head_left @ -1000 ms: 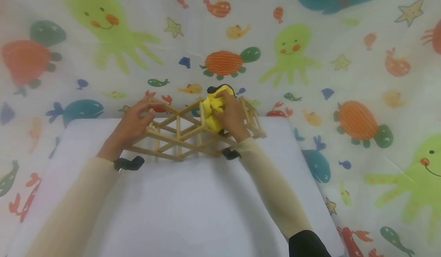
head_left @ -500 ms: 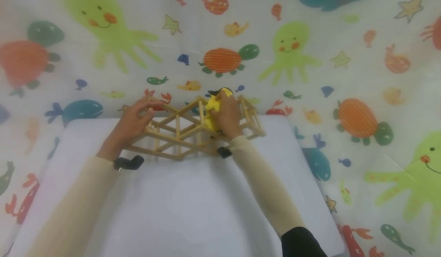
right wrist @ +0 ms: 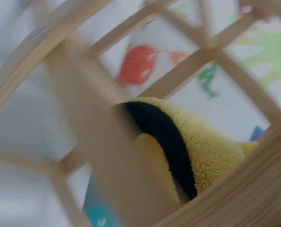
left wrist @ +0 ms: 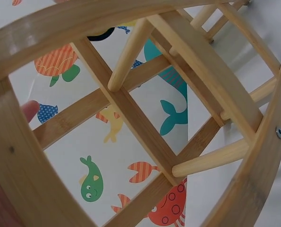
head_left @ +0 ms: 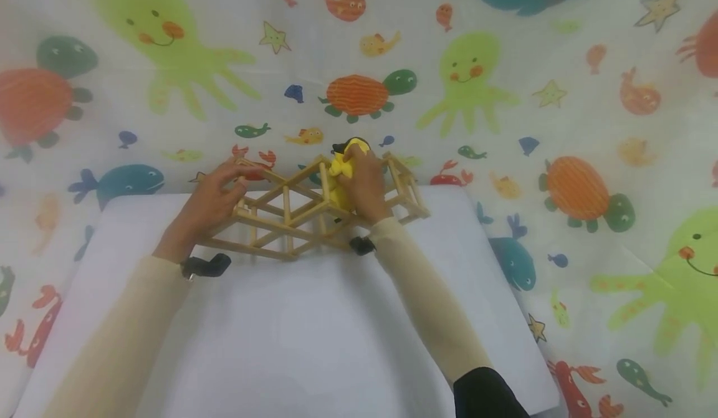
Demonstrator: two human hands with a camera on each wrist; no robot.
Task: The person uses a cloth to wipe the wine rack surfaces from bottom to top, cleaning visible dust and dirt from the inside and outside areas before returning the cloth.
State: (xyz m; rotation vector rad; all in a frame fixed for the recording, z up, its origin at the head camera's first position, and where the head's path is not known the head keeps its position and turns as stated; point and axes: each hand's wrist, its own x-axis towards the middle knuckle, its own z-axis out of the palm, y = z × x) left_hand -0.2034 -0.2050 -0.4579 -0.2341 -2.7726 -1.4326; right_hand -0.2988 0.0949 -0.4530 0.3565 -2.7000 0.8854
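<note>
A pale wooden lattice rack [head_left: 305, 215] with crossed slats and round dowels stands across the back of the white table. My left hand [head_left: 213, 197] holds its left end. In the left wrist view, a fingertip [left wrist: 30, 109] shows behind a slat. My right hand [head_left: 367, 184] grips a bunched yellow fuzzy cloth [head_left: 340, 194] with black edging, at the rack's middle-right part. From the right wrist, the cloth [right wrist: 211, 146] appears among the slats, partly behind a blurred near bar [right wrist: 100, 137]. The right fingers are hidden in that view.
The white tabletop [head_left: 303, 331] extends in front of the rack. Close behind hangs a white curtain [head_left: 224, 7] printed with sea animals. Dark wrist straps [head_left: 207, 265] sit at both cuffs.
My right hand has moved slightly left along the rack with the yellow cloth. The left hand keeps its hold, and the rack stays almost in place. The head view has shifted slightly.
</note>
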